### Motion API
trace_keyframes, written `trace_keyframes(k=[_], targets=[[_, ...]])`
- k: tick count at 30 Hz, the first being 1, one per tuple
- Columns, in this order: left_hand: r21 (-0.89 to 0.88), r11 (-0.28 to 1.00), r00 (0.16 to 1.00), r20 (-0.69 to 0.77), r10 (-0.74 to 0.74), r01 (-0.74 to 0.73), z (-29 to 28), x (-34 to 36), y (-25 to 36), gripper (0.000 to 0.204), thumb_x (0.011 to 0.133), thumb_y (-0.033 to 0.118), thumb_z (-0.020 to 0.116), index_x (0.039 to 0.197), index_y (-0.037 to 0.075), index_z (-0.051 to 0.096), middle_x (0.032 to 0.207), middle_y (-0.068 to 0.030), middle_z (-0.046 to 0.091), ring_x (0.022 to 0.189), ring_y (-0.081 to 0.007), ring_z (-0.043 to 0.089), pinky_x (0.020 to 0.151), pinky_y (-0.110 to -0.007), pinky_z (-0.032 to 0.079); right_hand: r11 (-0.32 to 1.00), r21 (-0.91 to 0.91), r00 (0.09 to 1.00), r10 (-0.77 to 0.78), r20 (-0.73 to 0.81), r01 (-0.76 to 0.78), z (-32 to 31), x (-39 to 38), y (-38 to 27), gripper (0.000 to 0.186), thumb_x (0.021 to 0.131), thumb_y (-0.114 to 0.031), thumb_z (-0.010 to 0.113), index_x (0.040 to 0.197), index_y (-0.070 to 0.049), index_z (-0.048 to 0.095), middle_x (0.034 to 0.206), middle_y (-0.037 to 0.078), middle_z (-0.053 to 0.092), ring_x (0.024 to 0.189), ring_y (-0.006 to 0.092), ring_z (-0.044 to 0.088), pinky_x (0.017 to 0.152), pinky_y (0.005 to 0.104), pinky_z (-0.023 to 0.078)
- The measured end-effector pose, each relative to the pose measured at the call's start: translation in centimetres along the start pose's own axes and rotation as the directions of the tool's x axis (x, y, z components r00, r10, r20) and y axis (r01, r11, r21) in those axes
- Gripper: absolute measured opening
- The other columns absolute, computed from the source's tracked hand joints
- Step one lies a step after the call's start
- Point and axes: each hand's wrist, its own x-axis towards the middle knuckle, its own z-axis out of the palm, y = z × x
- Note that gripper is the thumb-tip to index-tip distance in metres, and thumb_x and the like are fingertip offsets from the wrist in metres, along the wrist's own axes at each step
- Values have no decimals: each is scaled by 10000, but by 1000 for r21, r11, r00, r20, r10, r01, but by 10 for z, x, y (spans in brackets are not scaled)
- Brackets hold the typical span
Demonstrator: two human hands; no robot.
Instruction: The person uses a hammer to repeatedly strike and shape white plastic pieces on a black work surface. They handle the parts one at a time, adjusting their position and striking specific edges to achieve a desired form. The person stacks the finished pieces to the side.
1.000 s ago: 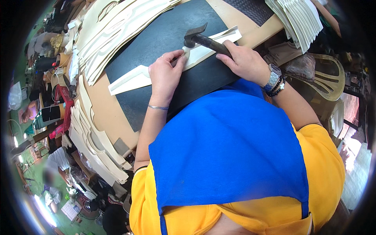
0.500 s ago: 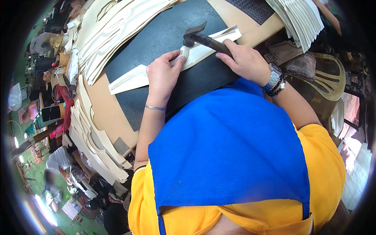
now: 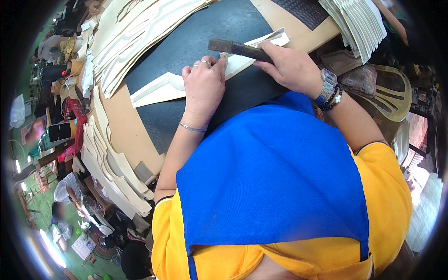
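Observation:
My right hand [image 3: 298, 70] is wrapped round the dark handle of a hammer [image 3: 249, 51], whose head hangs above the middle of a long cream leather-like piece [image 3: 158, 89]. The piece lies slantwise on a black mat [image 3: 182, 39], with a fold along part of its far edge. My left hand [image 3: 204, 88] has its fingers bent and closed on that edge, just left of the hammer head. Its fingertips are partly hidden behind the hand. Whether the hammer touches the piece I cannot tell.
Stacked cream pieces [image 3: 140, 42] lie along the table's far left, more cut pieces [image 3: 109, 161] at the near left, and another stack [image 3: 354, 28] at the far right. A ridged dark mat [image 3: 303, 11] lies beyond. A plastic chair [image 3: 392, 91] stands right of the table.
My left hand has moved slightly right along the piece and turned, its fingers now further over the edge. The hammer head has tilted and swung left. The piece has shifted a little.

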Motion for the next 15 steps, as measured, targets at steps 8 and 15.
trace_keyframes(k=[8,15], targets=[[-80,995,998,1,-55,55,-1,-1,1,202,900,199,675,1085,161,750,969,-56,691,901,-242,669,817,-419,428,995,-70,996,-72,47,75,-5,11,10,331,999,-373,564,1094,-62,500,806,196,691,781,400,686,690,501,542],[-513,808,957,149,-248,289,-11,-2,-13,277,832,222,787,1031,32,758,948,-144,723,853,-301,716,771,-356,556,998,-61,993,-15,117,23,-3,11,14,343,998,-370,567,1121,-58,495,825,203,695,791,408,684,703,500,541]])
